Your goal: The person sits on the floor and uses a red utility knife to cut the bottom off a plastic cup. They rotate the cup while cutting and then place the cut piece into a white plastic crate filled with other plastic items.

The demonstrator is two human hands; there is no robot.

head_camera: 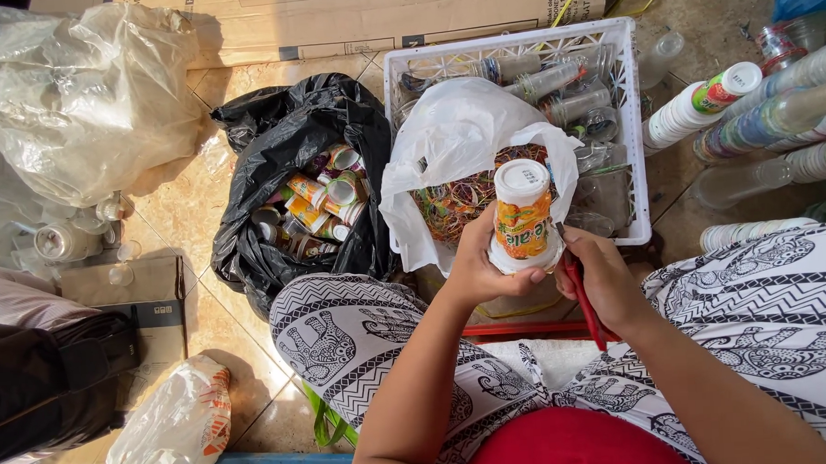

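Flattened brown cardboard (376,16) along the top, matte and creased. Below it, at left, crinkled translucent plastic sacks (64,99), glossy and slack. At centre-left, a black plastic bag (284,140), shiny and wrinkled, gaping open on small cylindrical cups (314,204) with orange-and-green printed sleeves. To the right of that, a white lattice crate (626,121) of rigid plastic, loaded with clear bottles and a thin white bag (455,128) holding a tangle of coloured rubber bands (453,202). Further right, long nested stacks of cups (770,105) lying on the tiled floor (180,205) (mostly clear or white, one with a green-and-red top). In the lap, loose fabric with black-and-white elephant print (343,337).

Held upside down above the crate's near edge, a small plastic cup (523,213): white base uppermost, orange-yellow label wrapped round the middle. Left hand (475,266) clamped round its lower part from the left; right hand (605,279) just beside it on the right, closed on a red-handled tool (583,299), blade end against the cup's side.
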